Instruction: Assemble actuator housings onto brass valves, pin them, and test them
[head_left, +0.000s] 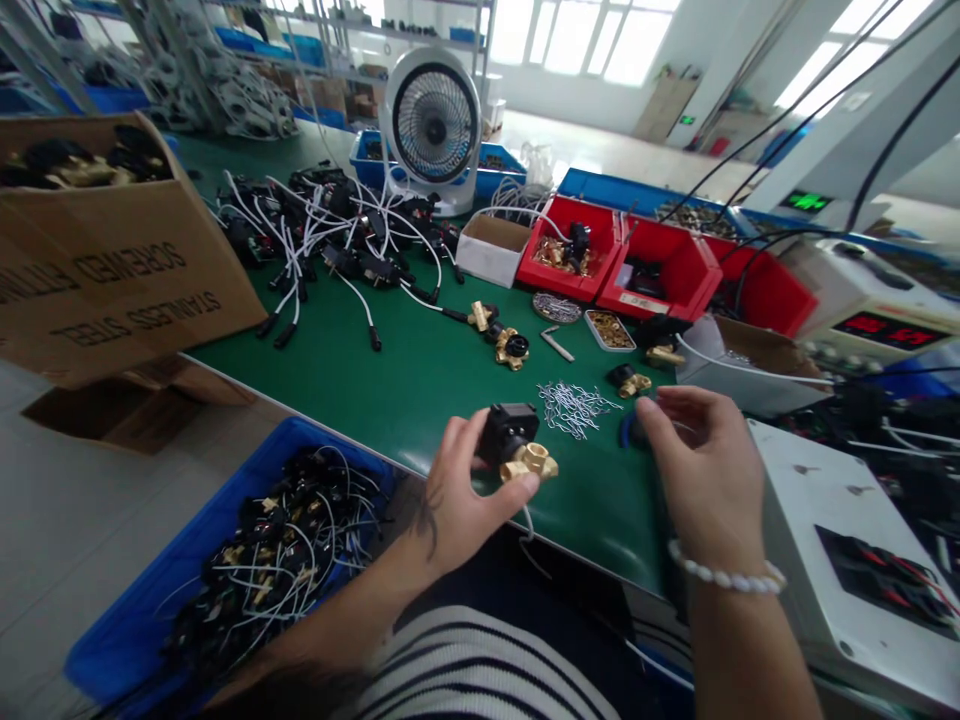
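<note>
My left hand point(469, 500) is closed around a motorized ball valve point(517, 440) with a black actuator box and a brass body, held over the table's front edge. A white cable hangs below it. My right hand point(709, 470) hovers at the right side of the table, thumb and fingers apart. Beside its thumb lies a small dark tool with a blue part point(628, 430), partly hidden by the hand. Between the hands is a pile of silver spring clips point(576, 406). Just beyond the right hand rests a brass valve body with a black cap point(630, 381).
More brass valve bodies point(511, 347) lie mid-table near a white cable. Red bins point(570, 250), a white fan point(435, 125) and cabled black actuators point(352, 225) stand behind. A cardboard box point(127, 270) and a blue crate point(120, 640) are left; a metal box point(810, 520) is right.
</note>
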